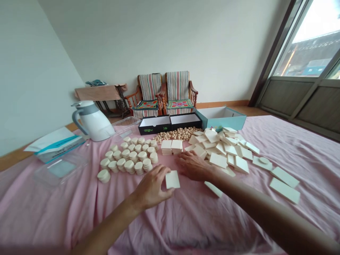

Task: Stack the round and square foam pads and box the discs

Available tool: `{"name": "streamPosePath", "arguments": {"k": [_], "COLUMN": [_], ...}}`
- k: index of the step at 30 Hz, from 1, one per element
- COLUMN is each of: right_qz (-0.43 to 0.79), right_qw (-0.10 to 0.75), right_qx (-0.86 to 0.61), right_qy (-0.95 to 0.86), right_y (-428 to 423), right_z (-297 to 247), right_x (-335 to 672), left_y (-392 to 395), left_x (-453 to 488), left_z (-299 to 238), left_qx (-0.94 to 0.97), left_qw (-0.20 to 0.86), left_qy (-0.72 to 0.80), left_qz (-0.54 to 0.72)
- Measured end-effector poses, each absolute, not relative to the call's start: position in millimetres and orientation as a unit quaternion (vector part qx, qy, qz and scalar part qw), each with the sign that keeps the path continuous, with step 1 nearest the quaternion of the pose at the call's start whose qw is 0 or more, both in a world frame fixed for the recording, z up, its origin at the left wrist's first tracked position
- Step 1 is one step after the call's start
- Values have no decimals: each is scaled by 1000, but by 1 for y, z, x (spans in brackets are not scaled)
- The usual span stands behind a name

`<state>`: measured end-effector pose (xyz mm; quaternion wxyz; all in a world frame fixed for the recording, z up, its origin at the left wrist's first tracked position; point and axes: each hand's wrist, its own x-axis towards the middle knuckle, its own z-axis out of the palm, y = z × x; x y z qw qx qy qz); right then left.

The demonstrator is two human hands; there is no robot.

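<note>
My left hand point(151, 187) pinches a flat cream square tile point(172, 179) just above the pink cloth point(186, 219). My right hand point(193, 165) lies flat, fingers stretched, on the cloth at the near edge of a loose heap of square tiles point(223, 148). Two short neat stacks of the same tiles point(171, 146) stand just beyond both hands. To the left are several rows of stacked round cream discs point(130, 157). A pile of small wooden beads point(176, 134) lies behind the stacks.
Two black open boxes point(170, 123) and a teal box point(221, 118) stand at the back. A white jug point(92, 120), clear plastic trays point(60, 168) and papers point(54, 141) sit at the left. More tiles point(284, 184) lie scattered at the right. Two striped chairs point(164, 94) stand by the wall.
</note>
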<state>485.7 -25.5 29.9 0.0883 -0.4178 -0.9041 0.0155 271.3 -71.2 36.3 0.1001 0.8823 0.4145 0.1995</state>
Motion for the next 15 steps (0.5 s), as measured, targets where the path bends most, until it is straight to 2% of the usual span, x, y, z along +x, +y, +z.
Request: {"name": "streamPosePath", "arguments": {"k": [5, 8, 15], "right_qz": [-42, -32, 16], "right_qw": [40, 38, 121], "right_qx": [-465, -490, -535], "right_qy": [-883, -871, -836], "right_y": [-36, -45, -58], "right_z": [32, 36, 36], "right_x": [495, 505, 510], "left_y": [-73, -72, -47], "left_x": [257, 256, 270], "left_z": [20, 19, 18], "left_qx": [869, 862, 861], "left_qw": [97, 85, 32], "left_qy": [436, 446, 457], "left_qz": [212, 226, 220]}}
